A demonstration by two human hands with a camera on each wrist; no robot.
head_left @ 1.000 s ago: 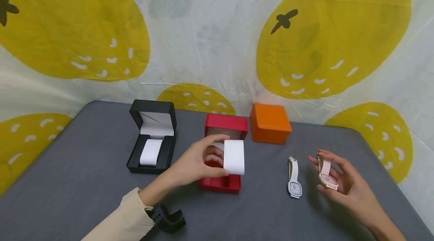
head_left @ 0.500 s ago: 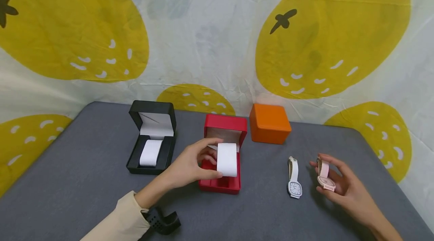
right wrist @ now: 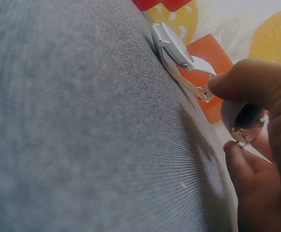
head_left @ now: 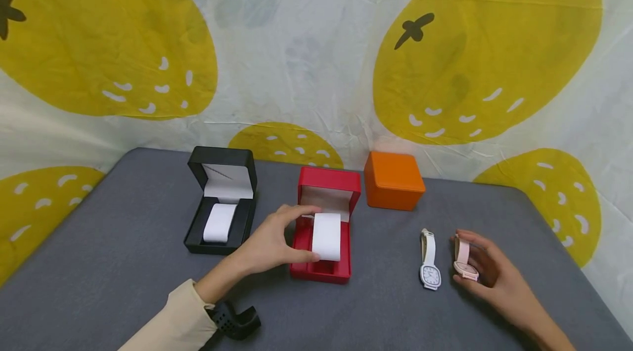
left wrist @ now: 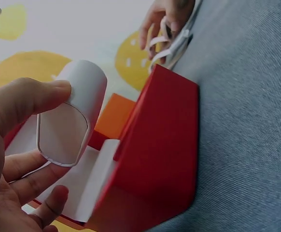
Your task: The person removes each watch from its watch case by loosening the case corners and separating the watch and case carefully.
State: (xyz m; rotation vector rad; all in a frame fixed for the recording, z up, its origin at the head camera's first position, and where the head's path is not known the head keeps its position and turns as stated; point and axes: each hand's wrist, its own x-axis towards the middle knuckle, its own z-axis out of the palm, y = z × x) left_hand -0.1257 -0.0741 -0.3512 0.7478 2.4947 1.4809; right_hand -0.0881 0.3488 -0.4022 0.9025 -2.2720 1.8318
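My left hand point(head_left: 269, 242) pinches a white watch cushion point(head_left: 327, 237) by its ends, thumb at the near end and fingers at the far one. The cushion hangs over the open red watch box point(head_left: 329, 178), overlapping its base compartment. In the left wrist view the cushion's flat end point(left wrist: 63, 135) faces the camera beside the red box wall point(left wrist: 164, 150). On the right, my right hand point(head_left: 501, 279) holds a pink watch point(head_left: 466, 271) between thumb and fingers, low over the table. A white watch point(head_left: 430, 274) lies face up just left of that hand.
An open black watch box point(head_left: 222, 157) with a white cushion point(head_left: 220, 223) inside stands left of the red one. Behind and to the right sits a closed orange box point(head_left: 395, 179). A white cloth with yellow fruit prints hangs behind the grey table point(head_left: 123, 241).
My left hand has brought the cushion left and down over the red box. The right hand has shifted left and lower with the pink watch, nearer the white watch.
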